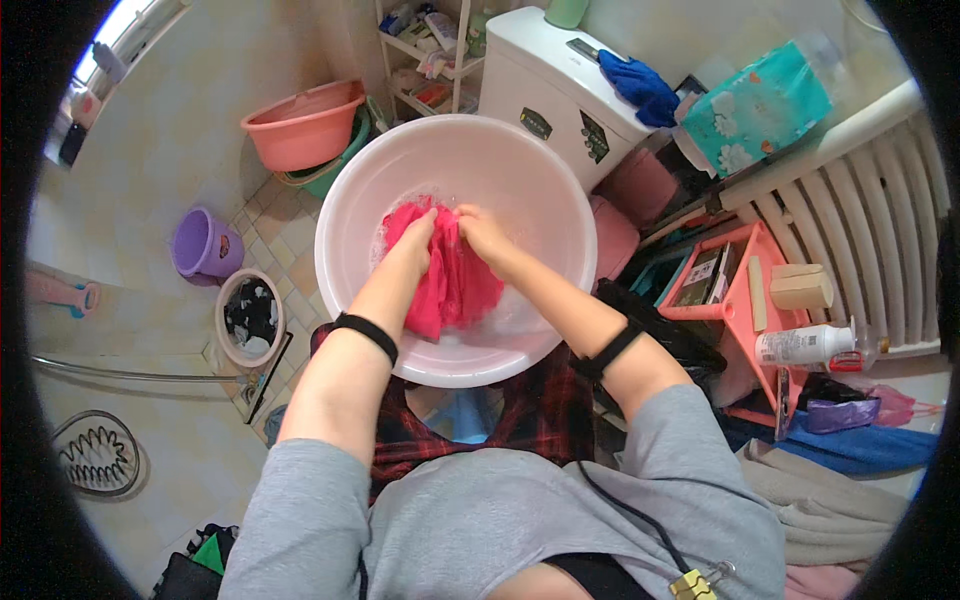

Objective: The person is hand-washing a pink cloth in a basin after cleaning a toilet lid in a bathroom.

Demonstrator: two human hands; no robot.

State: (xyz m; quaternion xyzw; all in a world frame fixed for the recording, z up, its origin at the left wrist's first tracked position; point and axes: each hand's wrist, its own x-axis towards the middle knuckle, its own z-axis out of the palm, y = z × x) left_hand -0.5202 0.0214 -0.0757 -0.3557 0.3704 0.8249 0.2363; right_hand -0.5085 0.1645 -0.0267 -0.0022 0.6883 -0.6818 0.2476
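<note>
A wide, pale pink-white basin point(545, 190) stands in front of me, with some suds and water inside. In it lies a wet, bright pink cloth point(455, 285), perhaps a garment, bunched into folds. My left hand point(420, 238) is closed on the cloth's upper left part. Close beside it, my right hand point(484, 236) grips the upper right part, its fingers curled into the fabric. Between the two hands the folds hang down toward the basin's near side. The fingertips are partly hidden by the cloth and the hands.
Left of the basin are stacked pink point(300, 135) and green tubs, a purple bucket point(206, 245) and a small bin point(232, 335) with dark contents. A toilet point(550, 100) stands behind. To the right are a pink shelf point(745, 285) and a white radiator point(850, 220).
</note>
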